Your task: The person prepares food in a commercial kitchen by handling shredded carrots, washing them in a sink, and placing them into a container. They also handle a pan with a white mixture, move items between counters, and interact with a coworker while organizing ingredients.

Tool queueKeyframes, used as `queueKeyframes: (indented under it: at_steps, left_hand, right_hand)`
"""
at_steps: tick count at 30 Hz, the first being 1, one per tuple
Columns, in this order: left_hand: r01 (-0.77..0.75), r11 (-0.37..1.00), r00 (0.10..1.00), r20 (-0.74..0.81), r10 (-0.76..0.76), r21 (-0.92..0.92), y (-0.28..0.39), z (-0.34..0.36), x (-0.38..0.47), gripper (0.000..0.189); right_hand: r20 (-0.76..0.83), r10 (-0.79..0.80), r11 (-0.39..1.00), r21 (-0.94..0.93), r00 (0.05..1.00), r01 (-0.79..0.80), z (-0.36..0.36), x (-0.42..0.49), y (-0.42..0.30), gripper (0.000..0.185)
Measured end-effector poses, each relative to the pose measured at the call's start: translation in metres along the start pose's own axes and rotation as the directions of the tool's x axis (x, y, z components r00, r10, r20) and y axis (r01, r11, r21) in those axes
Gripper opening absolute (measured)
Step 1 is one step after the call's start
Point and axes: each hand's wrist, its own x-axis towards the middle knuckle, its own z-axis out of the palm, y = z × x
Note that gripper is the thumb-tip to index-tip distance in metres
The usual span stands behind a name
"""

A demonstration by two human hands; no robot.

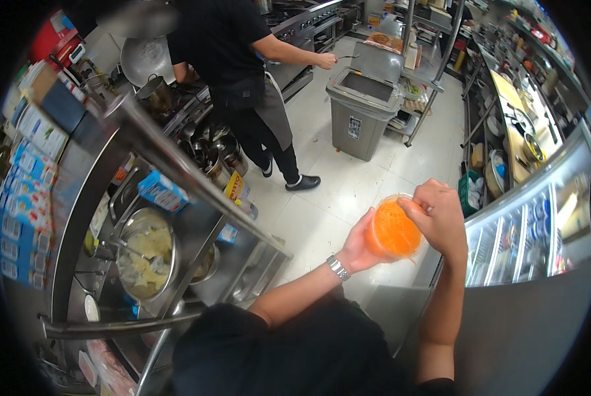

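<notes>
My left hand [364,242], with a metal watch at the wrist, holds a clear round plastic container [374,235] from its left side and below. Bright orange shreds, which look like grated carrot [397,228], fill the container. Above its upper right rim is my right hand [436,213], with its thumb over the rim and its fingers curled. Whether those fingers pinch the rim or some of the shreds cannot be told. Both hands are over the tiled floor, in front of my body.
A steel rack [226,203] with a bowl of pale food [147,252] stands at left. Ahead, a co-worker [236,74] in black reaches over a grey bin [365,114]. A glass-fronted fridge [523,232] and a long worktop [518,143] are at right.
</notes>
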Motion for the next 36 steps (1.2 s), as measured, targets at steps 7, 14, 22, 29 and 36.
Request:
queueKeyframes:
  at_steps: [7, 14, 22, 29, 36]
  left_hand:
    - [0.011, 0.996, 0.999, -0.045, -0.007, 0.087, 0.059, -0.012, 0.152, 0.065]
    - [0.121, 0.993, 0.992, -0.047, -0.121, -0.01, 0.09, -0.022, 0.299, 0.063]
    - [0.069, 0.996, 0.998, 0.009, -0.068, -0.048, 0.097, -0.063, 0.478, 0.06]
    - [-0.077, 0.996, 0.997, 0.018, 0.078, -0.048, 0.095, -0.059, 0.65, 0.058]
    - [-0.01, 0.989, 0.987, -0.156, 0.033, 0.148, 0.108, -0.086, 0.809, 0.07]
  right_hand:
    - [0.153, 0.198, 0.96, 0.168, 0.968, -0.223, -0.022, 0.083, 0.122, 0.014]
    - [0.065, 0.092, 0.983, 0.151, 0.994, -0.101, -0.064, 0.132, 0.246, 0.027]
    - [0.107, 0.188, 0.978, 0.075, 0.976, -0.196, -0.109, 0.174, 0.426, 0.022]
    - [0.023, -0.085, 0.988, 0.129, 0.996, 0.081, -0.159, 0.242, 0.57, 0.016]
    - [0.011, -0.04, 0.998, 0.058, 0.999, 0.039, -0.202, 0.267, 0.729, 0.015]
